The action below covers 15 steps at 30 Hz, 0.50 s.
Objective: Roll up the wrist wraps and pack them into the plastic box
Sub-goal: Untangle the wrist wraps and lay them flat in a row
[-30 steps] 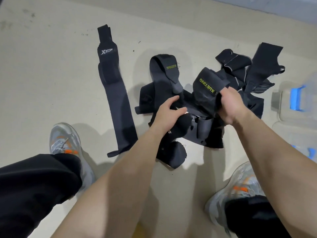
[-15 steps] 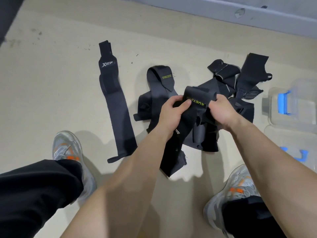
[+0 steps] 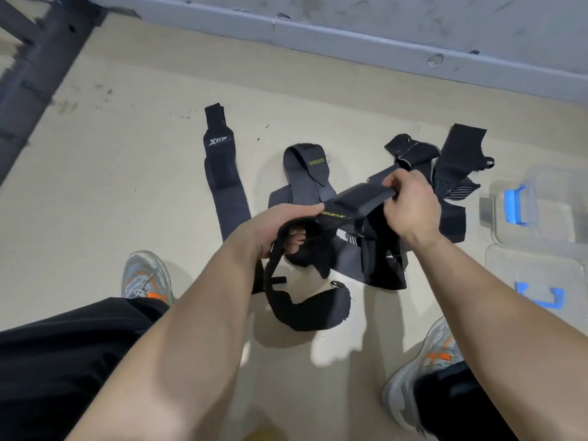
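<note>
Both arms are held out forward. A black wrap (image 3: 358,202) is held up between the hands, just above the pile of wraps (image 3: 385,265) in the middle. It is gripped by the curled fingers of the left hand (image 3: 280,227). Its far end is pinched by the thumb and fingers of the right hand (image 3: 410,208). A clear plastic box (image 3: 541,205) is seen at 3 o'clock; what is inside cannot be told. The wrap's long side runs from 8 o'clock to 2 o'clock, and its tail hangs toward 6 o'clock.
</note>
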### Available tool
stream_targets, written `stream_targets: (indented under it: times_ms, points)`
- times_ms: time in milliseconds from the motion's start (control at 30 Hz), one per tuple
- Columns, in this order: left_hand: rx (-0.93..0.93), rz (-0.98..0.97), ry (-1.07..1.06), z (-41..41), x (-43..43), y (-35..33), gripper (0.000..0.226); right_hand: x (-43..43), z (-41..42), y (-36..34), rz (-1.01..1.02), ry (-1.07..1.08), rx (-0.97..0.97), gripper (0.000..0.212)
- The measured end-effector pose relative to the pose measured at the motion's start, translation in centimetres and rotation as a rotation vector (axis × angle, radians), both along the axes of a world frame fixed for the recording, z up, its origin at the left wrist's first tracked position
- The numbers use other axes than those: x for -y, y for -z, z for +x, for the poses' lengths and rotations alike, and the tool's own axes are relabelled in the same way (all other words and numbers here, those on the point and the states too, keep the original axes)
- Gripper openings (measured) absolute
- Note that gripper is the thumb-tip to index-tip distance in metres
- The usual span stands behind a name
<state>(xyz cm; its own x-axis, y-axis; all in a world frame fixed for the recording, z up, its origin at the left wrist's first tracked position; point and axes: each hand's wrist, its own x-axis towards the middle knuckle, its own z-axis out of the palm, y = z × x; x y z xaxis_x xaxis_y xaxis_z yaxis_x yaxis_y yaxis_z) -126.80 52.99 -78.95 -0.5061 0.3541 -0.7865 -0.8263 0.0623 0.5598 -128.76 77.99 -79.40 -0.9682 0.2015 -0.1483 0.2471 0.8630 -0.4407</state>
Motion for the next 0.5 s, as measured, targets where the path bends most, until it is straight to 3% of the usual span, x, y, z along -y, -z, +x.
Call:
stream_targets:
  times_ms: [67, 167, 267, 367, 500]
  points:
    - [-0.016, 0.018, -0.051, 0.8, 0.5, -0.7, 0.038, 0.3, -0.4, -0.9, -0.076, 0.082, 0.016, 0.021]
    - [-0.058, 0.081, -0.289, 0.7, 0.3, -1.7, 0.037, 1.2, -2.5, -2.3, -0.15, 0.144, 0.101, 0.015]
    - [-0.2, 0.043, -0.477, -2.6, -0.5, -2.8, 0.034, 3.0, -6.1, -3.8, -0.489, 0.242, 0.099, 0.019]
    - [-0.369, -0.068, -0.581, -6.9, -1.0, -4.2, 0.053, 4.9, -10.2, -5.2, -0.84, 0.335, 0.031, 0.019]
    - [-0.478, -0.131, -0.622, -11.0, -0.6, -3.4, 0.057, 7.3, -15.4, -7.1, -1.016, 0.242, -0.077, 0.034]
